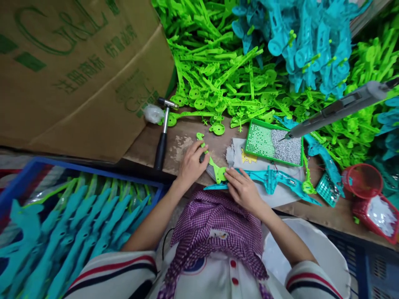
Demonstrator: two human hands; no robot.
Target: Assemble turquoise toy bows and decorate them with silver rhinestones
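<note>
My left hand (190, 164) is closed around a lime green plastic toy part (215, 164) on the wooden bench, pinching its upper end. My right hand (245, 191) rests with fingers pressed on the lower end of the same green part, where it meets a long teal plastic piece (274, 178) lying across a white cloth (240, 155). A green tray of small silver screws (274, 145) sits just beyond my right hand, and the tip of a hanging grey electric screwdriver (336, 110) points at it.
A small hammer (162, 137) lies to the left of my hands beside a cardboard box (77, 70). Heaps of green parts (224, 74) and teal parts (305, 41) fill the back. A blue crate (18, 182) of teal pieces stands at lower left; red baskets (363, 180) at right.
</note>
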